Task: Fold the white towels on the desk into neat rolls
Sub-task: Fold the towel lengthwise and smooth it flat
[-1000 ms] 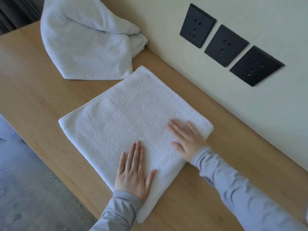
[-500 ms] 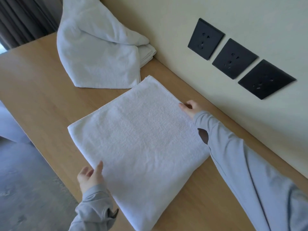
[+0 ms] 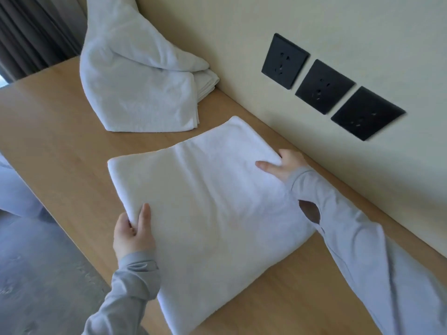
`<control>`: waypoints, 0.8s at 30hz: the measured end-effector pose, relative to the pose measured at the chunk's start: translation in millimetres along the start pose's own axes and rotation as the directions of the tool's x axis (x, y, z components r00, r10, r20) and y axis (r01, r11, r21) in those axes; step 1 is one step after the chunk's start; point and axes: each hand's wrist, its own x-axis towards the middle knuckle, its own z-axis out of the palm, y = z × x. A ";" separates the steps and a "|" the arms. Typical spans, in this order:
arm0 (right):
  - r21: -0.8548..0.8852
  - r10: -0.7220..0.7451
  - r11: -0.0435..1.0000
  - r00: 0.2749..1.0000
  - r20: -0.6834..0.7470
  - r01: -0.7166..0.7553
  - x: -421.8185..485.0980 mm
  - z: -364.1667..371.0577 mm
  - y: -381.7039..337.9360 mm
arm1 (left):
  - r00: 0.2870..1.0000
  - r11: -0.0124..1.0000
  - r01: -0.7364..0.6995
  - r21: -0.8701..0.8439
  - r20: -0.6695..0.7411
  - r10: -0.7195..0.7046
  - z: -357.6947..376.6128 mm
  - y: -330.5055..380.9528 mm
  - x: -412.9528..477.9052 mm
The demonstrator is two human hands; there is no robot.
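Note:
A white towel (image 3: 208, 204), folded into a thick rectangle, lies on the wooden desk (image 3: 48, 146). Its far part is lifted and turned over toward me, giving a rounded far edge. My left hand (image 3: 133, 232) grips the near-left side of that turned part, thumb on top and fingers underneath. My right hand (image 3: 281, 165) pinches the far-right side of it next to the wall, thumb on top. A heap of other white towels (image 3: 135, 78) stands at the back, leaning against the wall.
Three black wall sockets (image 3: 324, 85) sit on the cream wall just right of the desk. Dark curtains (image 3: 31, 32) hang at the back left. The desk's front edge drops to grey floor (image 3: 36, 274) on the left.
Both hands left the flat towel top and went to its two sides. They took hold of the far part and turned it over toward me.

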 end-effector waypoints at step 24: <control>-0.193 0.082 0.958 0.851 -0.519 -0.210 -158.5 107.4 38.2 | 0.156 0.011 -0.986 0.164 0.912 0.378 121.2 14.4 -22.1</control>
